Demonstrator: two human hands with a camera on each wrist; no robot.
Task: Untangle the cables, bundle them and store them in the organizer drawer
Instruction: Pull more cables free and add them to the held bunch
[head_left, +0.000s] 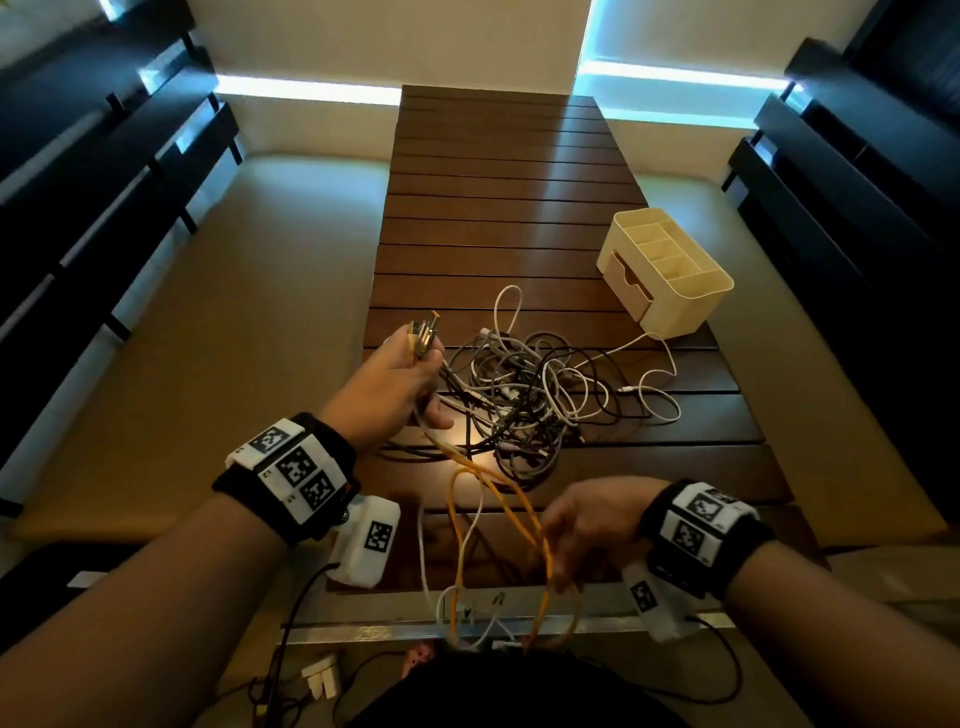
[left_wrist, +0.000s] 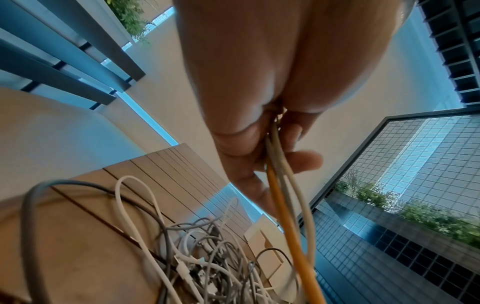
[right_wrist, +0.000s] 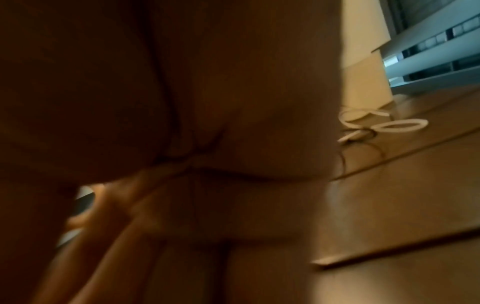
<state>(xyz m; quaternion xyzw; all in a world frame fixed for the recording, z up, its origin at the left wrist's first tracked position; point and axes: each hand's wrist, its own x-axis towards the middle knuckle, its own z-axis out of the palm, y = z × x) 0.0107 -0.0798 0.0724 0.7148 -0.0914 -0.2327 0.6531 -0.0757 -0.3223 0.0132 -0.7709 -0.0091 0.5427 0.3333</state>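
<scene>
A tangle of grey, white and black cables (head_left: 519, 395) lies in the middle of the slatted wooden table (head_left: 498, 208). My left hand (head_left: 410, 374) is raised at its left edge and grips a bunch of cable ends, their plugs (head_left: 423, 332) sticking up from the fist. The left wrist view shows an orange cable (left_wrist: 279, 197) and pale cables running down out of the left hand (left_wrist: 259, 144). Near the table's front edge my right hand (head_left: 576, 525) holds loops of the orange cable (head_left: 545, 551). The right wrist view is dark and blurred. The cream organizer (head_left: 670, 270) has its drawer (head_left: 626, 283) shut.
A white cable (head_left: 657, 384) trails from the tangle to the organizer's foot. Dark benches line both sides of the table. White and orange cable ends hang over the table's front edge (head_left: 467, 618). More wires and a white plug (head_left: 322, 680) lie on the floor below.
</scene>
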